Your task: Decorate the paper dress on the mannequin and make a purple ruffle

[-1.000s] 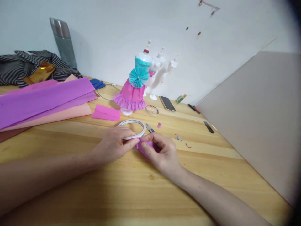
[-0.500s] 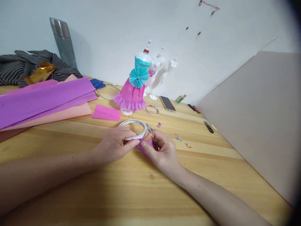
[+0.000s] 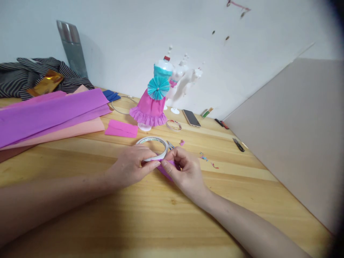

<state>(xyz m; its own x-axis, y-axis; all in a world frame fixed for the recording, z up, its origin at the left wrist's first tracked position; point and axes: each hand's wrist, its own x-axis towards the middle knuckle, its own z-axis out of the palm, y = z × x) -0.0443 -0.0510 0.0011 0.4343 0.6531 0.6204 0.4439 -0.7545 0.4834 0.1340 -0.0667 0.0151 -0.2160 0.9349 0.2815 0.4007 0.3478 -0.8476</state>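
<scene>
A strip of purple crepe paper is pinched between the thumbs and fingers of both hands, partly hidden by them. My left hand is closed on its left end, right against the lower rim of a white roll of tape. Gripping the same strip from the right, my right hand has thumb and forefinger pressed together, their tips close to the left thumb. Behind the fingers lie small thread snips. Just beyond the tape, a mini dress form wears a pink skirt with a purple ruffle and a turquoise rosette.
Folded crepe sheets cover the left side, near a pink paper piece. A phone, a hoop-shaped roll, a cutter and thread scraps lie to the right. A bottle stands by the wall.
Almost nothing differs. The fingertips have shifted very slightly at the strip's upper edge, and both hands keep their hold.
</scene>
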